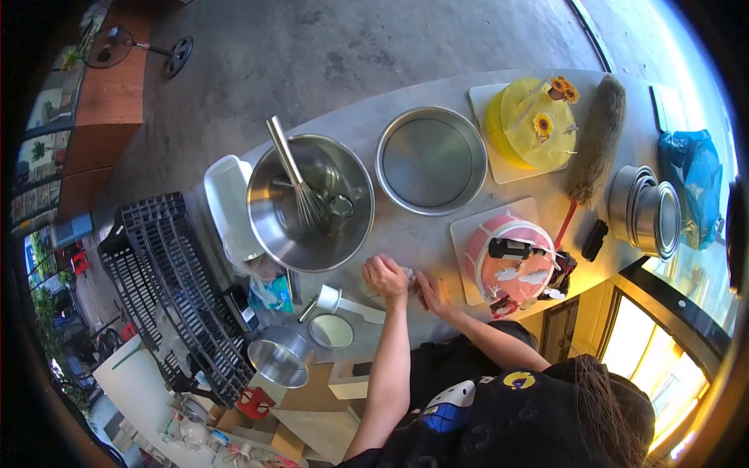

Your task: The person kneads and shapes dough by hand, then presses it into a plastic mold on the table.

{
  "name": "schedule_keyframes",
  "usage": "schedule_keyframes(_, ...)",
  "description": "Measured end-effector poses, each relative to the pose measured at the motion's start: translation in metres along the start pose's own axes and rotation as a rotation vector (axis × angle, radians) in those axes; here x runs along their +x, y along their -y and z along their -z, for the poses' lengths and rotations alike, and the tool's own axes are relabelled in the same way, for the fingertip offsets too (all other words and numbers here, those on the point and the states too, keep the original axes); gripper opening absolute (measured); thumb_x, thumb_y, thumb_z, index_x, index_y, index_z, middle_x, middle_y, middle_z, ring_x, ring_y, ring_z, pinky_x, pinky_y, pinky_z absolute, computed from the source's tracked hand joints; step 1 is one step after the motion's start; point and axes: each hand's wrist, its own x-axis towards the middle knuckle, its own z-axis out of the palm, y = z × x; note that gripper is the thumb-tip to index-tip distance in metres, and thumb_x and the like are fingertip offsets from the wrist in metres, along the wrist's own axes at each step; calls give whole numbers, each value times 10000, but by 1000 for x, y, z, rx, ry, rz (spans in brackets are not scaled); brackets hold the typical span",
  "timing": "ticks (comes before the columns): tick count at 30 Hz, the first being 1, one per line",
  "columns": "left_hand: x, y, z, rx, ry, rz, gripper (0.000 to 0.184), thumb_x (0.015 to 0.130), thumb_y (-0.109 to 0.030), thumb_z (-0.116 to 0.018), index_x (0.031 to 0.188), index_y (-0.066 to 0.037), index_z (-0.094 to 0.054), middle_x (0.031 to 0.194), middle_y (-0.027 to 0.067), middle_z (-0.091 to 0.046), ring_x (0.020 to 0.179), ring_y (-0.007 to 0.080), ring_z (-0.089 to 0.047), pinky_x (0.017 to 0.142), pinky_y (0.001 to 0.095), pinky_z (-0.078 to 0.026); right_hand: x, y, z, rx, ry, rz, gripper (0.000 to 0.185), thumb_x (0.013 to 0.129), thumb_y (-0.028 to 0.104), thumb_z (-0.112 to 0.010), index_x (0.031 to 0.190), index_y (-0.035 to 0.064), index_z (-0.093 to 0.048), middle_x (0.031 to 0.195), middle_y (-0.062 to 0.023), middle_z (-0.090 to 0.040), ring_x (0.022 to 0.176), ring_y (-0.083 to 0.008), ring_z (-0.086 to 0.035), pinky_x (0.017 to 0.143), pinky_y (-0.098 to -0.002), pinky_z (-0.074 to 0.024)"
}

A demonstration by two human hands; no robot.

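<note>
My left hand [385, 276] is closed, its fingers curled at the near edge of the grey table. Close by on the right, my right hand [431, 295] is also closed, with its fingertips pointing toward the left one. A small whitish thing [409, 274] shows between the two hands, too small and covered to name. Beyond my left hand stands a large steel mixing bowl [264, 226] with a wire whisk [286, 152] leaning in it. A round cake pan [431, 160] lies ahead of both hands. Right of my right hand is a pink decorated cake [499, 265] on a white board.
Farther right are a yellow cake [515, 129], a grey duster [601, 132], stacked metal pans [646, 214] and a blue plastic bag [693, 179]. Leftward are a white tray [228, 195], a white-handled scoop [330, 297], a smaller metal pan [281, 355] and black plastic crates [175, 288].
</note>
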Motion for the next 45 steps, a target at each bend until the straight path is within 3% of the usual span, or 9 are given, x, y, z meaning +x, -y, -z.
schedule_keyframes(1,0,1,0,1,-5,5,149,767,-104,-442,660,0,-440,658,168,-473,645,335,-452,589,421,-352,0,-3,-2,-5,4,2,416,873,323,-385,615,12,-481,424,-53,-431,345,-127,-427,376,-265,-335)
schedule_keyframes(3,-1,3,0,-31,-32,14,161,769,-115,-441,653,-5,-449,659,162,-477,647,333,-453,592,421,-352,0,-8,-8,-246,-253,440,370,859,267,-417,607,3,-472,479,-78,-450,447,-140,-483,438,-274,-352)
schedule_keyframes(10,-5,10,-1,-103,-123,4,160,771,-119,-447,641,-26,-456,650,143,-480,636,318,-455,602,414,-355,1,14,-16,-275,-558,564,320,830,164,-455,560,-1,-407,502,-134,-406,444,-225,-435,459,-323,-331)
schedule_keyframes(12,-3,12,5,-151,-24,-92,155,776,-114,-446,646,-32,-459,643,135,-472,641,310,-452,601,408,-356,-3,30,-18,-552,-688,855,289,809,133,-475,565,1,-392,512,-151,-397,454,-276,-428,458,-337,-324)
schedule_keyframes(17,-19,26,52,-332,-92,29,151,795,-85,-431,662,-13,-449,646,131,-455,656,303,-442,604,403,-348,19,34,-49,-574,-896,715,191,772,168,-508,667,23,-441,576,-132,-465,543,-307,-469,520,-389,-363)
schedule_keyframes(19,-32,34,68,-442,-229,227,168,809,-74,-420,663,7,-436,642,131,-442,629,291,-434,580,381,-343,30,25,-69,-334,-1135,299,155,759,176,-507,775,33,-448,663,-131,-489,639,-321,-480,598,-406,-369)
schedule_keyframes(22,-51,44,86,-580,-178,430,175,818,-80,-417,676,19,-439,643,129,-430,598,276,-423,548,356,-337,41,10,-90,-473,-1417,323,137,778,153,-454,837,31,-431,750,-131,-491,721,-313,-469,647,-388,-362)
schedule_keyframes(33,-48,57,98,-627,-28,621,246,840,-134,-408,660,27,-452,560,97,-432,510,200,-401,479,317,-314,53,12,-106,-677,-1386,405,183,744,112,-437,912,40,-441,843,-137,-464,807,-313,-437,713,-394,-331)
schedule_keyframes(45,-4,35,59,-498,0,315,212,827,-118,-449,660,12,-456,570,124,-461,485,247,-435,437,351,-314,46,16,-104,-713,-1302,400,246,723,105,-463,964,60,-446,884,-129,-463,848,-294,-424,739,-386,-319)
